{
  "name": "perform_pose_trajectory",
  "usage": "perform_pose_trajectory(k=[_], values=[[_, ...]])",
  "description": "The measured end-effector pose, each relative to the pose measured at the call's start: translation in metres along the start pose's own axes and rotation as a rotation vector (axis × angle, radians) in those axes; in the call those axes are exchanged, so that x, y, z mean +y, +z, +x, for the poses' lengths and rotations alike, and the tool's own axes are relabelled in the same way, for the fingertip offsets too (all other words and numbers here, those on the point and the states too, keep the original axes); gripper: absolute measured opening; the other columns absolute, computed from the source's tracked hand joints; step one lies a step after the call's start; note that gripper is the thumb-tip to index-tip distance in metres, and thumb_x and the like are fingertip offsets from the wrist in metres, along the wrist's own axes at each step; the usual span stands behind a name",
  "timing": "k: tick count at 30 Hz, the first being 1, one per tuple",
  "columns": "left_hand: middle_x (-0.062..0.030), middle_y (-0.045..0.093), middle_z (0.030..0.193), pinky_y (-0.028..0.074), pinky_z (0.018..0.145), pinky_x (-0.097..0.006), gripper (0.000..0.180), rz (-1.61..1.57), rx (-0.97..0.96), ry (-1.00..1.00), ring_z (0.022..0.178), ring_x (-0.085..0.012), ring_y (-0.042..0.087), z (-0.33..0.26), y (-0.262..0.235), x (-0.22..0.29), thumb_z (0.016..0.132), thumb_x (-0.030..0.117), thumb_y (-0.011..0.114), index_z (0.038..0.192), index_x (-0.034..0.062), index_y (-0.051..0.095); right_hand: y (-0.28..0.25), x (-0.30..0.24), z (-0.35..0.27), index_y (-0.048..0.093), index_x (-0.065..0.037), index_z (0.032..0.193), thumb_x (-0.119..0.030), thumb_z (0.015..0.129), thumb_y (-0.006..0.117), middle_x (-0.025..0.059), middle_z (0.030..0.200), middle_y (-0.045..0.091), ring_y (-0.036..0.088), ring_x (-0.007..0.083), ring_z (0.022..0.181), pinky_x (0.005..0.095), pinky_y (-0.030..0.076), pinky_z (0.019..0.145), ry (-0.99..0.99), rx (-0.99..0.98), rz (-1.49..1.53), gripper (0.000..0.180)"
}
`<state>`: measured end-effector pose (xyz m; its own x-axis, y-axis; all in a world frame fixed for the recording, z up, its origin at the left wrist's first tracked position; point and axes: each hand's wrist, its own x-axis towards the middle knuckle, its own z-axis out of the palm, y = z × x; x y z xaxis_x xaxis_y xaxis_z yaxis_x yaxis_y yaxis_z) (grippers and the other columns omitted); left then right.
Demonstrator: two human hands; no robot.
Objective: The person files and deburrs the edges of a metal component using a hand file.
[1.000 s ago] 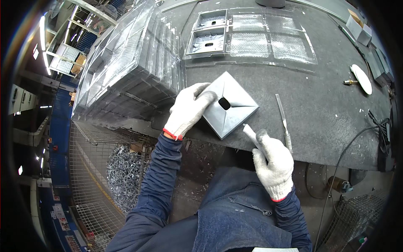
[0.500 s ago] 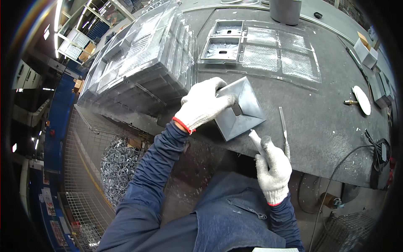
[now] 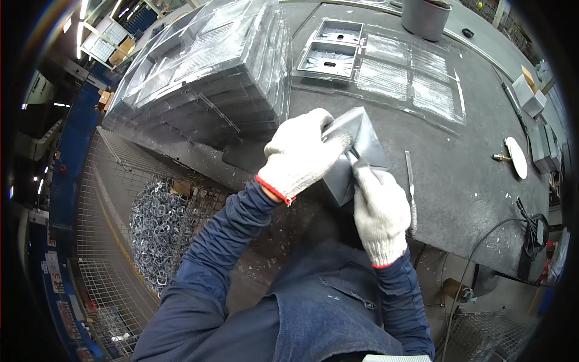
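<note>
I see the left hand gripping a grey metal square at the frame's centre. The right hand clamps a slim tool, mostly hidden, at the square's middle.

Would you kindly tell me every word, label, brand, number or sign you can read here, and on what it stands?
Readable text: none.
Papers at far left: markings too small and blurred to read.
Metal piece in the left hand: no lettering shows.
</note>
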<state>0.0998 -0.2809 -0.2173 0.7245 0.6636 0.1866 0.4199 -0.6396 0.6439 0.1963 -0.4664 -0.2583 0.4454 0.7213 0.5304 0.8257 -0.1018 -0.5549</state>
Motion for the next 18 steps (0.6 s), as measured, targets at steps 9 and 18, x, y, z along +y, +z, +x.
perform_pose_trajectory(k=[9, 18], values=[[-0.0182, 0.079, 0.104, 0.059, 0.083, -0.037, 0.042, -0.034, -0.009, -0.051, 0.091, -0.0262, 0.077, 0.0, 0.004, -0.014, 0.099, 0.036, 0.08, 0.12, 0.0004, 0.075, -0.002, 0.014, -0.005, 0.078, -0.014, 0.131, 0.001, 0.092, 0.074, 0.0148, 0.097, 0.075, 0.074, 0.0342, 0.082, 0.0425, 0.058, 0.071, -0.093, 0.086, -0.115, 0.042], [-0.0197, 0.079, 0.105, 0.061, 0.085, -0.04, 0.042, 0.037, 0.021, -0.016, 0.094, -0.0309, 0.078, -0.001, 0.006, -0.011, 0.098, 0.033, 0.081, 0.122, 0.0005, 0.074, 0.009, 0.017, -0.014, 0.074, -0.011, 0.135, -0.005, 0.099, 0.076, 0.0146, 0.093, 0.074, 0.074, 0.0343, 0.082, 0.0437, 0.059, 0.074, 0.043, 0.022, 0.044, 0.037]])
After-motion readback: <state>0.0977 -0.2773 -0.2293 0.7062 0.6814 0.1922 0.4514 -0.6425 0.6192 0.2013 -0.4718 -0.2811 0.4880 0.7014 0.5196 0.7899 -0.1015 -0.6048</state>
